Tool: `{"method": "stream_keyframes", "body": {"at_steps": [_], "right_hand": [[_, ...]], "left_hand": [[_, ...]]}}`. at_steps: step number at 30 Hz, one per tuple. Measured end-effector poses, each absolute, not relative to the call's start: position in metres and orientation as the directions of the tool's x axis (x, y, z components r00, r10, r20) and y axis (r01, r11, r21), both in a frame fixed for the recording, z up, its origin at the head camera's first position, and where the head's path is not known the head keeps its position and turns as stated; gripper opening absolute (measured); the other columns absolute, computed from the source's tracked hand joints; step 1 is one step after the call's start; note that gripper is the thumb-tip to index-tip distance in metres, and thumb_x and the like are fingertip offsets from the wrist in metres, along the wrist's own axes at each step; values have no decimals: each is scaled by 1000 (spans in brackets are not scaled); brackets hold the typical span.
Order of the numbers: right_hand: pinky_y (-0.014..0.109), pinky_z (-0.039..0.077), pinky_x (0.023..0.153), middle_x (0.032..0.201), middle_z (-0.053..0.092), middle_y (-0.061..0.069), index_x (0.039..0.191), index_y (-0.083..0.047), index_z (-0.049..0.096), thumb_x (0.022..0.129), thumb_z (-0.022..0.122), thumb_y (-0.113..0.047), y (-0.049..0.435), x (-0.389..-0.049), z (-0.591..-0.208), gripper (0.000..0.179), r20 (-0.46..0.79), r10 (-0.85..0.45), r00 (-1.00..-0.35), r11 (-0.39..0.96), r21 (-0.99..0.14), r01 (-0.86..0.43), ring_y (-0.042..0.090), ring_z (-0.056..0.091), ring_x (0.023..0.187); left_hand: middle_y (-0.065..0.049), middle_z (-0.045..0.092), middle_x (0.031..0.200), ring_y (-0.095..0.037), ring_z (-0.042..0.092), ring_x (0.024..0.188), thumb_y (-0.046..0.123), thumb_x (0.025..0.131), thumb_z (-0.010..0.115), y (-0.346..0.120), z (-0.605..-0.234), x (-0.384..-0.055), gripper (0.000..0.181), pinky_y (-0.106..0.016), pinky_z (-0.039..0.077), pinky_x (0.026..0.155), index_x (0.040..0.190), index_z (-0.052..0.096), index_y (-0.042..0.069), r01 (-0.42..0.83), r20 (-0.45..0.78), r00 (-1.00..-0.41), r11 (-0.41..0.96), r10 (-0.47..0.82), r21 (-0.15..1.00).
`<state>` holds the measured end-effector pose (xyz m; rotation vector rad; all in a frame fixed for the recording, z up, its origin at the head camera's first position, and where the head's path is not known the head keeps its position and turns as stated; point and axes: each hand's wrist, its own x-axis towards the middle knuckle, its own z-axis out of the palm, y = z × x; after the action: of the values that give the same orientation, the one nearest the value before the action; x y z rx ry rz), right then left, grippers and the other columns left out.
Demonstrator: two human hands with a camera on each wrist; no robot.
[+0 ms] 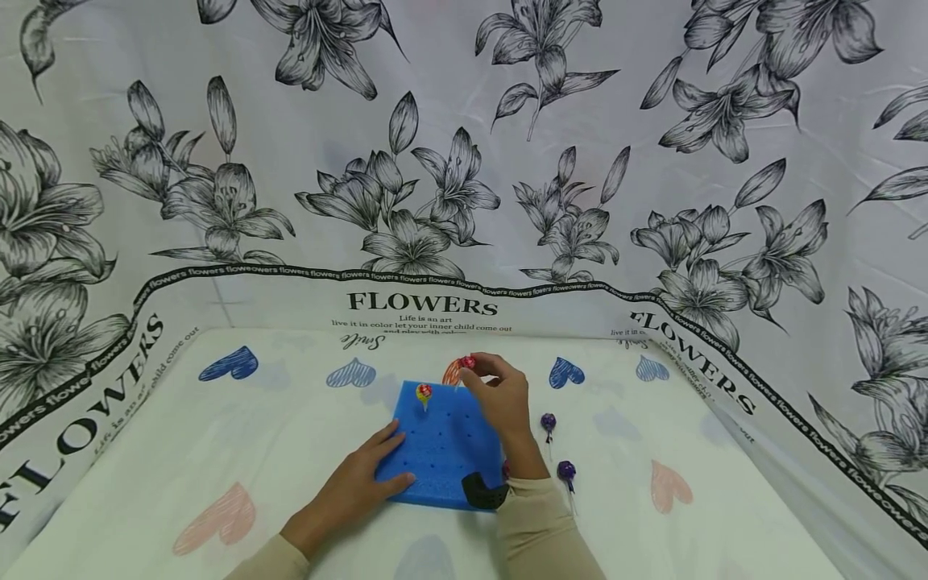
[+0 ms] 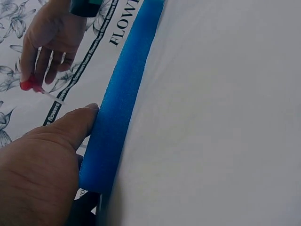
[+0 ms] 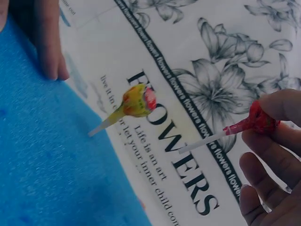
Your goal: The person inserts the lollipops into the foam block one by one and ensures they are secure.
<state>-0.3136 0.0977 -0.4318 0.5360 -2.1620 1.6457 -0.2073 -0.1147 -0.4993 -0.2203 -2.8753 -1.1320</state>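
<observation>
A red-wrapped lollipop (image 3: 257, 118) is pinched by its head between the thumb and fingers of my right hand (image 1: 502, 396). Its white stick points down, above the far right part of a blue foam block (image 1: 435, 451) dotted with small holes. Upright in the block's far left corner stands a yellow and red lollipop (image 3: 137, 101). My left hand (image 1: 355, 482) rests on the block's left edge, fingers straight and thumb at the near side. In the left wrist view, the left thumb (image 2: 77, 125) lies along the block's side.
Two purple-wrapped lollipops (image 1: 548, 422) (image 1: 566, 472) lie on the white cloth right of the block. Another red-wrapped piece (image 1: 506, 469) is mostly hidden by my right wrist, which wears a black camera mount (image 1: 484, 491). A flower-printed curtain (image 1: 428, 201) hangs behind.
</observation>
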Motion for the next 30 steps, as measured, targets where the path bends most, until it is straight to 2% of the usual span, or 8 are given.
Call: {"method": "stream_keyframes", "body": {"at_steps": [6,18,30], "right_hand": [[35,52,72,89,69,-4,109,-9,72,86,75,-24,95,-319,-450,28,429,-121,-895,354,-824,-443,12,63,85],[45,51,81,93,69,-3,110,-9,71,87,74,-25,94,-316,-454,27,346,-199,-917,407,-822,-398,17,64,88],[39,53,79,96,68,-5,105,-18,71,88,74,-26,92,-317,-461,19,258,-240,-936,491,-800,-346,16,62,90]], "left_hand": [[-6,34,153,-35,30,138,50,83,71,-116,-499,-207,74,-55,32,104,141,51,9,156,90,-987,708,130,689],[-6,34,153,-35,29,138,50,83,71,-115,-497,-207,74,-55,32,105,142,50,9,151,84,-988,709,129,689],[-6,33,153,-35,29,138,50,83,71,-117,-500,-208,75,-55,30,105,142,50,9,159,91,-987,696,135,700]]}}
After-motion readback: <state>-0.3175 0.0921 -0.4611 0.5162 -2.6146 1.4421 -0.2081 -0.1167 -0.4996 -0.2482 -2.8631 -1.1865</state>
